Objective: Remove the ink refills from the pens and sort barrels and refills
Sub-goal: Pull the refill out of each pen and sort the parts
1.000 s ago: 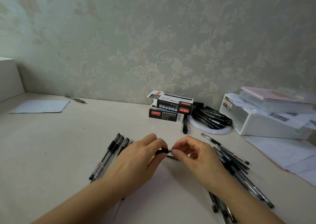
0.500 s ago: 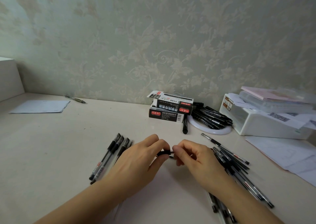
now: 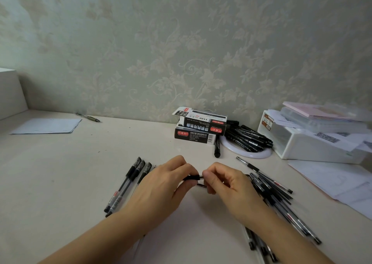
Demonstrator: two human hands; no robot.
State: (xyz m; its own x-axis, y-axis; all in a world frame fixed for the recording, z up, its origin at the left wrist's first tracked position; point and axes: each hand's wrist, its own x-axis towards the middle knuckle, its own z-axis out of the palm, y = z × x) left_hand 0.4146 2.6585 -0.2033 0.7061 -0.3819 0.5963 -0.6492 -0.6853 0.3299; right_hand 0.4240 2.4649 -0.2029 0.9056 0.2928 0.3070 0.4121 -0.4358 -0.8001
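I hold one black pen (image 3: 192, 177) level above the table's middle. My left hand (image 3: 161, 187) grips its black rubber sleeve, most of the barrel hidden under the palm. My right hand (image 3: 227, 183) pinches the metal tip end between thumb and forefinger. Left of my left hand lie three clear-barrelled pens (image 3: 128, 183) side by side. A loose heap of black pens (image 3: 271, 193) spreads out to the right of my right hand, and a few more pens (image 3: 259, 245) lie under my right forearm.
Two stacked black pen boxes (image 3: 199, 128) stand at the back centre, beside a white ring (image 3: 259, 155) piled with black markers (image 3: 247, 136). A white storage box (image 3: 314, 142) and papers (image 3: 338, 181) fill the right. A paper sheet (image 3: 48, 125) and a lone pen (image 3: 88, 117) lie far left.
My two hands have drawn closer together around the pen, and my right fingers have shifted onto its tip end. Nothing on the table has moved.
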